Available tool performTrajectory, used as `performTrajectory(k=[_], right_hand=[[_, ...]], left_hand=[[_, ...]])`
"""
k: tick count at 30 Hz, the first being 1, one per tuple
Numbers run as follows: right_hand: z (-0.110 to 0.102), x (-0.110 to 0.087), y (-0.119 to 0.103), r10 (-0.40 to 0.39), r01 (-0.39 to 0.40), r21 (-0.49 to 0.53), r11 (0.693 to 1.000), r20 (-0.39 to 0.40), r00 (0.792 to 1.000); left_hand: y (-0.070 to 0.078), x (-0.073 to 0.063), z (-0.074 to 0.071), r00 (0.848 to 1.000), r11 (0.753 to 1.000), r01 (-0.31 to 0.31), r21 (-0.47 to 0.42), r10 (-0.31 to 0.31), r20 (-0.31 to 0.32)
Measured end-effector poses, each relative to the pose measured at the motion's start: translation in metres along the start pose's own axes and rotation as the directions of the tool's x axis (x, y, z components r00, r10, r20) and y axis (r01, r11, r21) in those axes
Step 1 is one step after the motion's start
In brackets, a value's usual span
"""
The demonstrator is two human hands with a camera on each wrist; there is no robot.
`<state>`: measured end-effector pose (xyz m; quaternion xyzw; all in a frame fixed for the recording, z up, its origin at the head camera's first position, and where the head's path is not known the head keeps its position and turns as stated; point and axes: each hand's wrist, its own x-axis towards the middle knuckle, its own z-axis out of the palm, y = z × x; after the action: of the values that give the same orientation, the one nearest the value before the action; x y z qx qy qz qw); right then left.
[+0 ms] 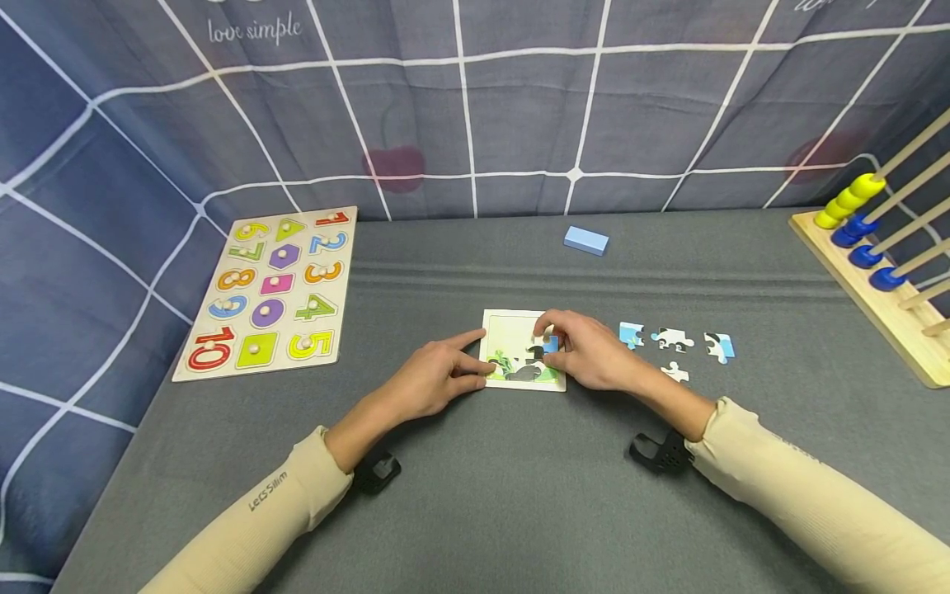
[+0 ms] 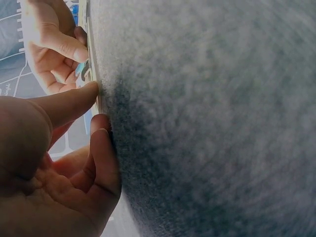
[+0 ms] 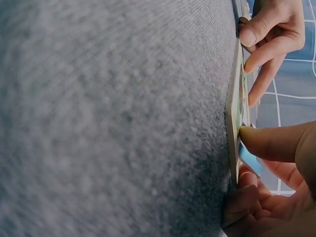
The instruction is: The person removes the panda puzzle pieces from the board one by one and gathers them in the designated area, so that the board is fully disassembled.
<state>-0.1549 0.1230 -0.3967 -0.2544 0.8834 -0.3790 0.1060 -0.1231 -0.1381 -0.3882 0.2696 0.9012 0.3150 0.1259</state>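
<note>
A small square jigsaw tray [image 1: 508, 330] lies flat on the grey table, with fitted green, white and grey pieces [image 1: 525, 373] along its near side. At the tray's left edge my left hand [image 1: 426, 379] rests with extended fingers, the thumb [image 2: 74, 103] touching the rim in the left wrist view. My right hand [image 1: 594, 351] pinches a blue, black and white puzzle piece [image 1: 550, 345] over the tray's right part. Seen from the right wrist, this blue piece [image 3: 250, 160] stands tilted beside the thumb, just above the tray. Its far part is hidden by the fingers.
Several loose puzzle pieces [image 1: 673, 339] lie right of the tray. A light blue block [image 1: 586, 240] sits behind it. The number-and-shape board [image 1: 297, 285] is at the left, a wooden bead stand [image 1: 876, 289] at the right. A checked cloth [image 1: 519, 115] hangs behind the table.
</note>
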Motion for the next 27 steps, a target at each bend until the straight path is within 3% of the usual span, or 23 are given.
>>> performTrajectory(k=[9,18,27], right_hand=[[-0.0005,-0.0012,0.0007,-0.018,0.017,0.028,0.999,0.022,1.0],[0.0017,-0.0005,0.0002,-0.031,0.031,-0.012,0.999,-0.007,1.0],[0.0018,-0.0019,0.0018,-0.05,0.051,0.032,0.998,-0.028,0.998]], left_hand=[[-0.0014,0.0005,0.0003,1.0,1.0,0.005,0.007,-0.005,0.008],[-0.0015,0.0009,0.0012,1.0,1.0,0.012,0.004,-0.012,0.011],[-0.0012,0.0009,0.0014,1.0,1.0,0.004,0.0,-0.004,0.003]])
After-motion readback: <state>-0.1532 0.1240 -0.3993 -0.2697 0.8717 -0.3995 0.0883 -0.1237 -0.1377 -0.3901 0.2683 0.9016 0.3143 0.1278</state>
